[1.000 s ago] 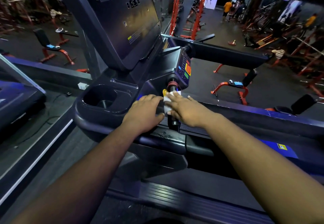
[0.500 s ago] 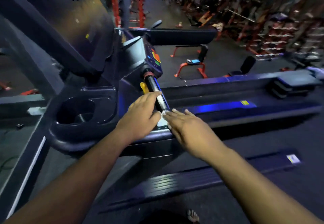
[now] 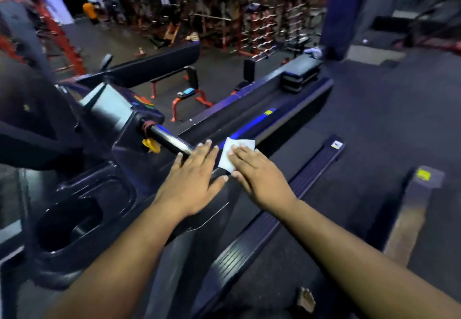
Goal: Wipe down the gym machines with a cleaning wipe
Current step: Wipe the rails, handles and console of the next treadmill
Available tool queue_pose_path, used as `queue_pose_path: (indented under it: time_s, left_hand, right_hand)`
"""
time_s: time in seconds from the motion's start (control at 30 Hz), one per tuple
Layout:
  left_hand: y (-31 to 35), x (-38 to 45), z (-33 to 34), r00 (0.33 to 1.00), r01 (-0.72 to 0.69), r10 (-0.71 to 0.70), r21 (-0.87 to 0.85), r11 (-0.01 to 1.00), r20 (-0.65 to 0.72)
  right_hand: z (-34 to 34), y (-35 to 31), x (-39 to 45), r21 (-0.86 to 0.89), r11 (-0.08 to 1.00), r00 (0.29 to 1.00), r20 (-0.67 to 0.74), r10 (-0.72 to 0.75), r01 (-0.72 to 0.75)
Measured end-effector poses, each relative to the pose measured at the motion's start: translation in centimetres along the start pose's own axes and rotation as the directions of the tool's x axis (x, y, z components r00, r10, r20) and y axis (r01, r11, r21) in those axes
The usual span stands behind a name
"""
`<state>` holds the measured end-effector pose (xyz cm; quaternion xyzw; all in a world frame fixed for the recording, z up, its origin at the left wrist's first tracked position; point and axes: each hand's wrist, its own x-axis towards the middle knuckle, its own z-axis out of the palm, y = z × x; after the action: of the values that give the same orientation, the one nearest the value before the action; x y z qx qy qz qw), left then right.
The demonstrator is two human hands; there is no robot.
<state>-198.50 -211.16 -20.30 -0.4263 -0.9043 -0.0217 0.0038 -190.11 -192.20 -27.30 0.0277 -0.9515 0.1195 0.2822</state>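
Both our hands lie flat at frame centre: our right hand (image 3: pixel 259 174) presses the white square wipe (image 3: pixel 235 154) onto the black treadmill handlebar (image 3: pixel 172 142); our left hand (image 3: pixel 192 181) rests open beside it. A round black cupholder (image 3: pixel 69 224) sits lower left.

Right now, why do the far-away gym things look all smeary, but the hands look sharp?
Head view: the red weight racks at the back are motion-blurred and dim; the wide lens bends the edges. The left hand, right hand and white cleaning wipe are sharper; the shiny metal handlebar shows glare.
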Motion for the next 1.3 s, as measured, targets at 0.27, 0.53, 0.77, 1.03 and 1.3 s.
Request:
queue_pose_path:
  time_s: [0.27,0.53,0.77,1.03,1.3]
  left_hand:
    - [0.5,2.5,0.0,0.994,-0.106,0.103,0.048,0.993,0.047]
    - [0.6,3.4,0.3,0.992,-0.116,0.110,0.095,0.989,0.065]
    - [1.5,4.9,0.2,0.991,-0.123,0.120,0.060,0.991,0.057]
    - [4.3,9.7,0.1,0.989,-0.110,0.102,0.067,0.992,0.104]
    - [8.1,15.6,0.5,0.985,-0.138,0.129,0.075,0.988,0.118]
  right_hand:
    - [3.6,-2.5,-0.5,0.657,0.593,0.813,0.051,0.580,-0.464]
    - [4.6,-0.2,1.9,0.809,0.238,0.614,0.182,0.768,-0.538]
    - [3.3,-1.1,0.1,0.523,0.788,0.918,-0.025,0.395,-0.325]
    - [-1.6,17.9,5.2,0.032,0.886,0.886,0.049,0.461,-0.463]
    - [-1.7,17.5,2.5,0.047,0.994,0.984,0.158,0.086,-0.094]
